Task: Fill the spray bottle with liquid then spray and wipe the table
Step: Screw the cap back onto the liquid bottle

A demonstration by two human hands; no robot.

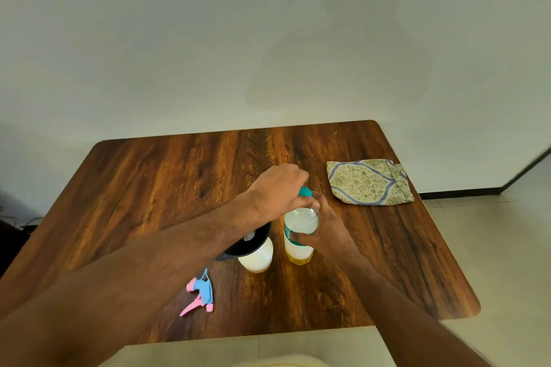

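A clear plastic bottle (299,235) with a little yellow liquid at its bottom stands upright near the table's middle. My right hand (326,229) grips its body from the right. My left hand (278,191) reaches across and pinches its teal cap (305,192). Just left of it stands the white spray bottle (258,258) with a black funnel (247,243) sitting in its open neck, partly hidden under my left forearm. The pink and blue spray head (200,292) lies on the table in front of it. A folded patterned cloth (368,182) lies at the right rear.
The wooden table (134,188) has rounded corners, and its far edge meets a plain white wall. Pale floor tiles (492,247) show to the right and along the near edge.
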